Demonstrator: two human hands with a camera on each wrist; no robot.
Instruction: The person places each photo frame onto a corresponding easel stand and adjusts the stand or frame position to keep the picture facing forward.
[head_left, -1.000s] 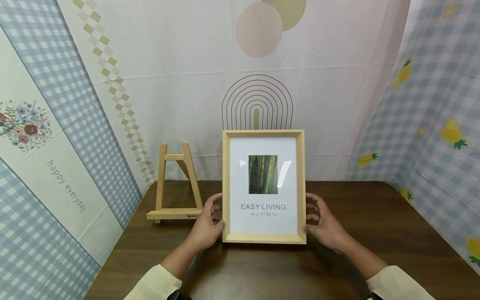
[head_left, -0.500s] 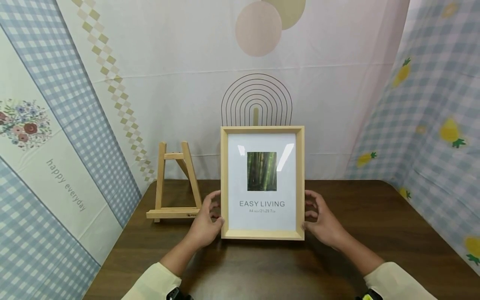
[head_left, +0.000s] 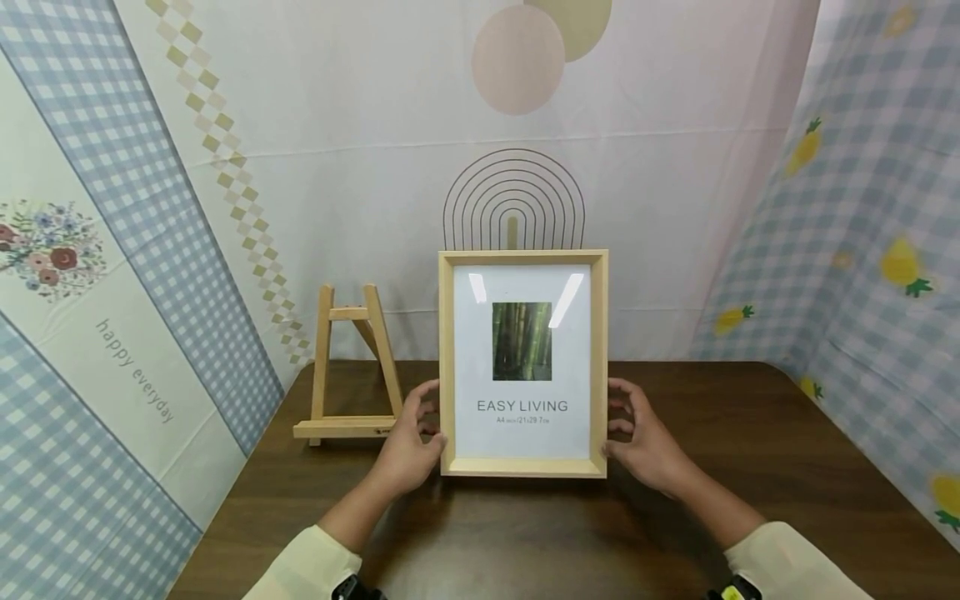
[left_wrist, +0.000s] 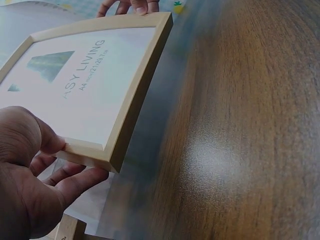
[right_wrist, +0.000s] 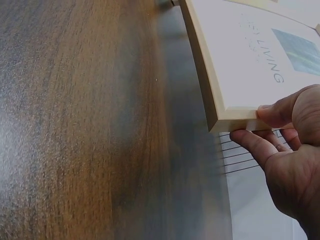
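Observation:
A light wooden picture frame point(head_left: 522, 467) with a white "EASY LIVING" insert and a small bamboo picture is held upright, facing the head camera. My left hand point(head_left: 408, 446) grips its left side near the bottom, thumb on the front edge and fingers bent behind. On the opposite side my right hand point(head_left: 647, 442) holds the lower right edge in the same way. Both wrist views show the frame's lower edge apart from the tabletop. A small wooden easel point(head_left: 352, 425) stands to the left, its ledge's right end partly hidden by my left hand.
The dark wood table point(head_left: 540, 542) reaches back to a white printed cloth point(head_left: 360, 208). Blue checked cloth hangs along the left side, and a checked cloth with pineapples point(head_left: 847, 275) hangs on the right. Ceiling light reflects off the frame's front.
The picture frame has risen slightly and shifted a little left, with both hands still holding it. Light reflections on its front have moved. The easel has stayed in place.

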